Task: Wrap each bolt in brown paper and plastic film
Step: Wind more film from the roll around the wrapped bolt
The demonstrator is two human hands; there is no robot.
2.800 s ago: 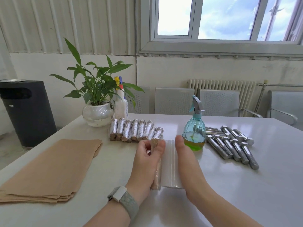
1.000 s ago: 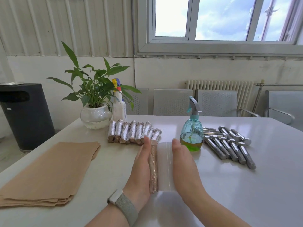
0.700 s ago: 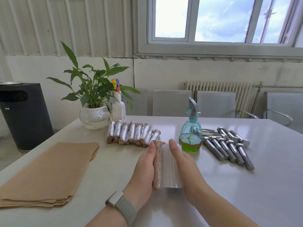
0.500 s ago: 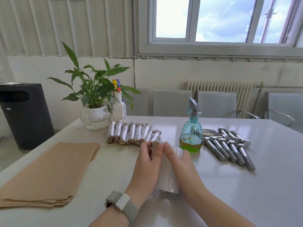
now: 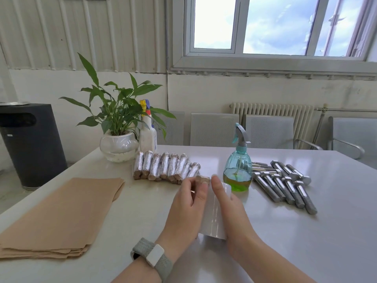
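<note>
bolt: brown-paper-wrapped bolt [image 5: 203,179] at frame centre, mostly hidden; only its far tip shows above the fingers. Long axis runs away from the camera, near end toward bottom of frame, far end toward the wrapped row.
film: clear plastic film sheet [image 5: 214,213] curled over the bolt, glossy, lying between the two hands, near edge lifted off the white tabletop [image 5: 306,242].
left hand: left hand [image 5: 183,209] on the left side of the bolt, fingers curled, pinching the wrapped bolt and film edge near the far tip; grey-strap watch [image 5: 153,256] on the wrist.
right hand: right hand [image 5: 230,209] on the right side, fingers straight, laid flat along the film, pressing it; not curled round anything.
bolt vs hands: sandwiched between both hands, touching both.
done pile: row of film-wrapped bolts [image 5: 165,168] just beyond the left hand's fingertips, centre-left, side by side.
bare bolts: pile of bare steel hex bolts [image 5: 285,186] right of centre, well apart from the hands.
paper: stack of brown paper sheets [image 5: 57,217] at lower left.
spray bottle: teal spray bottle with green liquid [image 5: 237,170] just beyond the right hand.
other: potted green plant in white pot [image 5: 118,146] and white spray bottle [image 5: 148,133] at upper left of the tabletop.
</note>
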